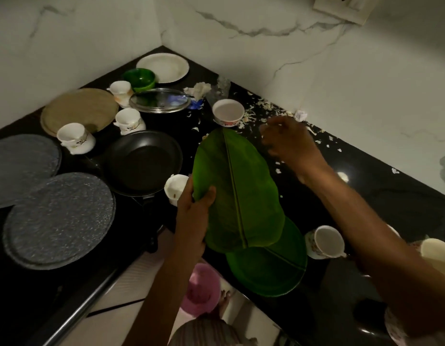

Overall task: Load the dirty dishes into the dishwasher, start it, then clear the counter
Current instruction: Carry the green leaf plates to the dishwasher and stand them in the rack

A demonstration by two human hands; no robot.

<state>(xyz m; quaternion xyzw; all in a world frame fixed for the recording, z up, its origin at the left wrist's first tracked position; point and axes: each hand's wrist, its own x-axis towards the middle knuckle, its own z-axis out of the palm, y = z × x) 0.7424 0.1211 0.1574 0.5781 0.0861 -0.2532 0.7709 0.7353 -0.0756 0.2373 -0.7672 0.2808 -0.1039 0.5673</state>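
Note:
My left hand [195, 203] grips the left edge of a green leaf-shaped plate [237, 193] and holds it tilted above the black counter [381, 186]. A second green leaf plate [271, 268] lies under it at the counter's front edge. My right hand [288, 141] hovers, blurred, with curled fingers over white scraps [256, 113] scattered along the back wall; whether it holds any I cannot tell. A white bowl [227, 112] stands just left of that hand. A white cup [175, 187] sits beside my left hand.
A black frying pan [144, 161], a glass lid [159, 99], a green bowl [140, 78], a white plate [164, 67], white cups [76, 137], a tan round plate [79, 109] and two grey plates [59, 221] crowd the left. A teacup [327, 242] stands right. A pink bin [204, 290] is on the floor.

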